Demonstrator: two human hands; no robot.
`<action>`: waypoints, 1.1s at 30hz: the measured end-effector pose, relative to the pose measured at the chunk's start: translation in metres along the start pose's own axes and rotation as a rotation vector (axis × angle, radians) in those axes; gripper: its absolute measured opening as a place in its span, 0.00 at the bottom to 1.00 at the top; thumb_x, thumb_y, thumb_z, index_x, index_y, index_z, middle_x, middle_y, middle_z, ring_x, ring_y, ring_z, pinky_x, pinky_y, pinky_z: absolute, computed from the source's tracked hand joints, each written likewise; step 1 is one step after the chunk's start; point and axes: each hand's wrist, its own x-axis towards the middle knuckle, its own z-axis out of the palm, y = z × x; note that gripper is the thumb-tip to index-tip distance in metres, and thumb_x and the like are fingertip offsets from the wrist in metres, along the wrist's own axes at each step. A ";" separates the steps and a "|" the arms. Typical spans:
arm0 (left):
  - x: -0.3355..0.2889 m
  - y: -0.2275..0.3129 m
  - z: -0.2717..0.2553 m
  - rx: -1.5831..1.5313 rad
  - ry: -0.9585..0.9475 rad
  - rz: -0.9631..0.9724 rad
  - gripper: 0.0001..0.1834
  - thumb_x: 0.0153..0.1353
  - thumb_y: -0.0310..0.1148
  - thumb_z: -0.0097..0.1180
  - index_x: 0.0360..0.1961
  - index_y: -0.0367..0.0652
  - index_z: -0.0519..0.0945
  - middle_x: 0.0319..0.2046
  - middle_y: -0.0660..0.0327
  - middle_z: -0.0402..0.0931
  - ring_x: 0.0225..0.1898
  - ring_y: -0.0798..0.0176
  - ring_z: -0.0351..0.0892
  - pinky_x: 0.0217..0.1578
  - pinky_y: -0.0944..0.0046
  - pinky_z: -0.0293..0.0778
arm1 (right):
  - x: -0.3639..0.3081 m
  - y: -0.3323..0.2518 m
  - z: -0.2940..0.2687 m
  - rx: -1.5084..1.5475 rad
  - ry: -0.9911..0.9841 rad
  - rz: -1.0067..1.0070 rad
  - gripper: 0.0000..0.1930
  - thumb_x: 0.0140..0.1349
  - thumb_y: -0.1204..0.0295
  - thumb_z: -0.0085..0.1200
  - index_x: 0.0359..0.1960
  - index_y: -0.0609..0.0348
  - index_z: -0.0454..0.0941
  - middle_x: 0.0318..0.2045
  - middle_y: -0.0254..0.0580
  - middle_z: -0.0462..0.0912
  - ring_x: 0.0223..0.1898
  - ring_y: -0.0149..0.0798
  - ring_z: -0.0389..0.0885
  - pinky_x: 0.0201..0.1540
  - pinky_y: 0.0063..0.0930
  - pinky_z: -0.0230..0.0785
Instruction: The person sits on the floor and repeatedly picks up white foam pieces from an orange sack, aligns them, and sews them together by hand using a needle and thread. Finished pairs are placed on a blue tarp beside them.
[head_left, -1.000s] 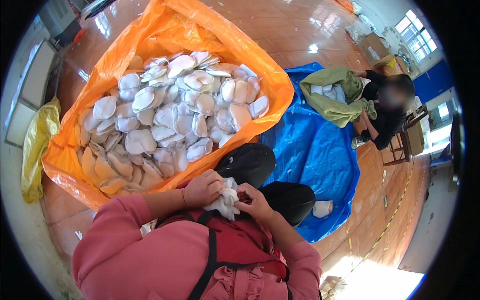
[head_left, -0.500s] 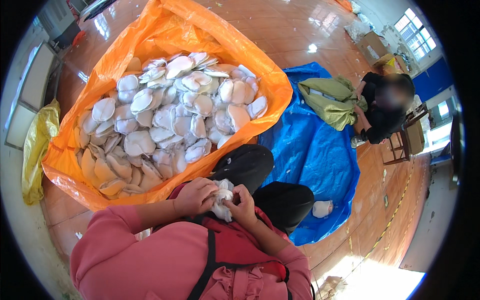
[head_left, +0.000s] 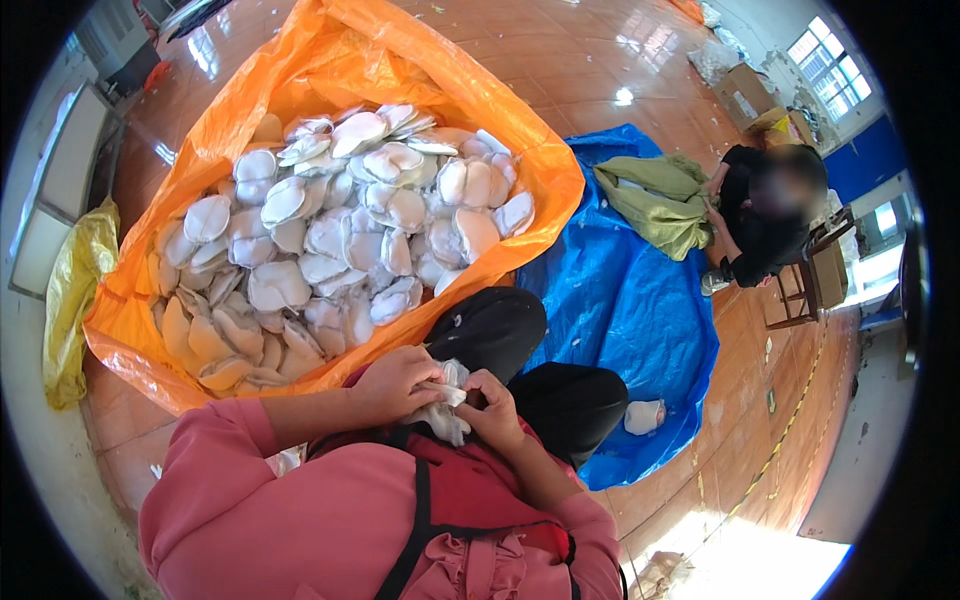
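Observation:
Above my lap, a crumpled white soft fabric piece (head_left: 440, 425) is pinched between my two hands. My left hand (head_left: 397, 382) has its fingers closed on the upper left side, where a narrow fold stretches toward the other hand. Gripping the right edge, my right hand (head_left: 490, 408) is closed too, with thumb and fingers bent together. Just beyond my knees, a heap of white, rounded, padded pieces (head_left: 325, 235) fills a large orange sheet (head_left: 500, 110) with raised sides. The fabric's lower part hangs over my red apron (head_left: 450, 485).
To the right a blue tarp (head_left: 610, 300) lies on the tiled floor, with one white padded piece (head_left: 644, 417) near its front edge. Another person (head_left: 775, 215) sits beyond it, handling a green cloth sack (head_left: 660, 205). At left is a yellow bag (head_left: 75, 300).
My hands have shifted slightly on the white fabric, and a narrow fold now shows drawn between them. My left forearm has moved a little. The heap stays the same.

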 end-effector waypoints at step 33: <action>0.045 -0.015 -0.045 -0.095 -0.572 -0.235 0.24 0.61 0.49 0.57 0.46 0.39 0.79 0.34 0.56 0.79 0.38 0.59 0.79 0.40 0.60 0.72 | 0.015 -0.014 0.011 -0.159 -0.070 -0.250 0.14 0.52 0.81 0.65 0.39 0.58 0.75 0.35 0.40 0.76 0.24 0.31 0.74 0.26 0.23 0.66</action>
